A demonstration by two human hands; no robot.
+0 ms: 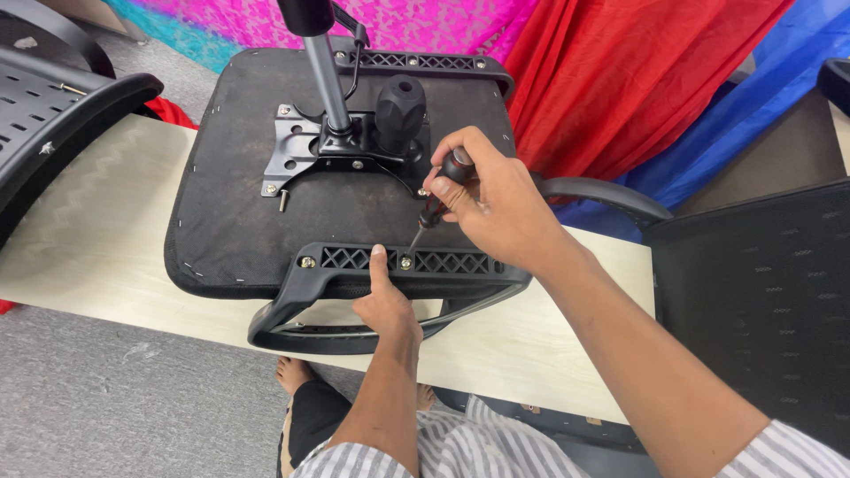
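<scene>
While I leaned over the bench, this was how things lay:

Chair seat: the black seat (230,221) lay upside down on the pale wooden bench (80,239), its underside facing me.

Near armrest: a black armrest (354,305) sat along the seat edge closest to me, its lattice bracket flat on the seat and its loop hanging over the bench edge.

Left hand: my left hand (385,305) pressed on that armrest, thumb stretched up onto the bracket, fingers curled around the bar below; it was clamped on the armrest.

Right hand: my right hand (482,199) was closed around the dark handle of a screwdriver (434,208), held at a slant.

Screwdriver tip: it met a screw (405,262) in the bracket, just beside my left thumb.

Other screw: a second screw (306,262) sat at the bracket's left end.

Middle of seat: a black metal plate (305,150) was fixed there, with a grey post (326,75) rising from it and a black knob (400,111) beside the post.

Far armrest: another lattice bracket (416,62) ran along the seat's far edge.

Surroundings: red cloth (620,71), blue cloth (761,97) and pink cloth (416,18) hung behind the bench; black mesh chair parts (761,301) stood to my right, and another (44,115) to my left.

Floor: grey carpet (115,398) lay under the bench.
</scene>
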